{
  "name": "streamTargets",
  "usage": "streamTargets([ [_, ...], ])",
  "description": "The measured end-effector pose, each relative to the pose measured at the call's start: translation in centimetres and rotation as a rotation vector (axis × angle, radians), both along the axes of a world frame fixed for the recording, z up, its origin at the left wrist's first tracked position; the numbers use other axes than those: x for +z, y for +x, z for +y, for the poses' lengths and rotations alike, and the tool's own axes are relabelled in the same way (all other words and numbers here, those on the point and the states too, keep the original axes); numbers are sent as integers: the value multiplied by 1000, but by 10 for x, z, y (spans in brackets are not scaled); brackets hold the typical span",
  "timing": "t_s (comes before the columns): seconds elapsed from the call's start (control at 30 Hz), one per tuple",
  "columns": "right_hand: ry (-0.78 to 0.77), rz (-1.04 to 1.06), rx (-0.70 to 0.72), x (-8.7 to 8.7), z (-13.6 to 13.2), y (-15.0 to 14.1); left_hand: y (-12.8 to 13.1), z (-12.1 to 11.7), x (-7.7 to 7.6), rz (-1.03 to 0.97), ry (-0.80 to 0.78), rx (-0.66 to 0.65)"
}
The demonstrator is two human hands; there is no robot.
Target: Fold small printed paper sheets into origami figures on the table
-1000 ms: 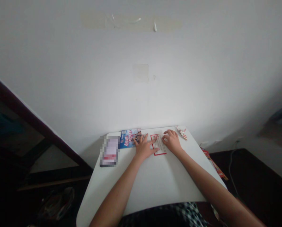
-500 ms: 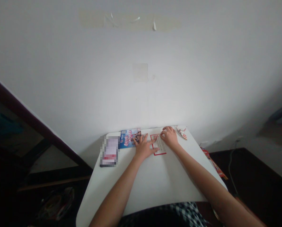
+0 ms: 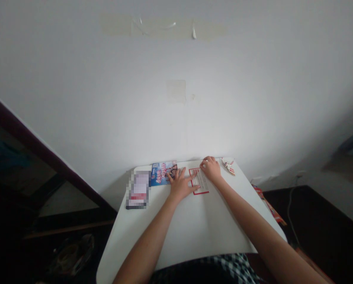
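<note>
A small white card with a red border and printed lines (image 3: 202,185) lies flat on the white table (image 3: 191,228). My left hand (image 3: 181,184) rests with fingers spread, its thumb and index finger on the card's left part. Its other fingertips reach the edge of a blue printed leaflet (image 3: 159,178). At the card's upper right corner is my right hand (image 3: 211,169), its fingers curled and pinched together. Whatever is between those fingertips, if anything, is too small to make out.
A blurred-out phone (image 3: 138,190) lies at the table's left. A crumpled red-and-white wrapper (image 3: 229,165) sits in the back right corner. The wall (image 3: 176,126) stands directly behind the table. Red packaging (image 3: 269,205) shows beyond the right edge, near a cable (image 3: 289,207).
My right hand has shifted slightly up and left along the card's top right corner. My left hand keeps its place on the card.
</note>
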State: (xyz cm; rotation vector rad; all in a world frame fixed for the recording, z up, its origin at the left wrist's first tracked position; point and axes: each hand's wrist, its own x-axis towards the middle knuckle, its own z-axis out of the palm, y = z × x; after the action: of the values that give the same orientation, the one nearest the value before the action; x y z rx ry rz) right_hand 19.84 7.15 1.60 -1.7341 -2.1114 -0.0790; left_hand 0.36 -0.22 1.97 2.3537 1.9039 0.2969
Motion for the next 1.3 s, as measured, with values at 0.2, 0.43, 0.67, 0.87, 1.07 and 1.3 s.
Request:
streamTargets([
  [0.2,3,82,56,-6,2,4,-2,1,-3,-15,8,-9],
  [0.43,-16,110,80,-6,0,7,-2,2,-4,-6,18,-11],
  [0.67,-30,96,137,-2,-1,12,-3,2,-5,-20,20,-18],
  [0.87,-83,69,195,4,-3,20,-3,1,-4,1,2,-19],
  [1.07,-131,34,229,7,-8,28,-1,-1,0,2,1,-3],
  [1.3,-135,26,248,3,-19,34,-1,1,-4,-20,20,-15],
])
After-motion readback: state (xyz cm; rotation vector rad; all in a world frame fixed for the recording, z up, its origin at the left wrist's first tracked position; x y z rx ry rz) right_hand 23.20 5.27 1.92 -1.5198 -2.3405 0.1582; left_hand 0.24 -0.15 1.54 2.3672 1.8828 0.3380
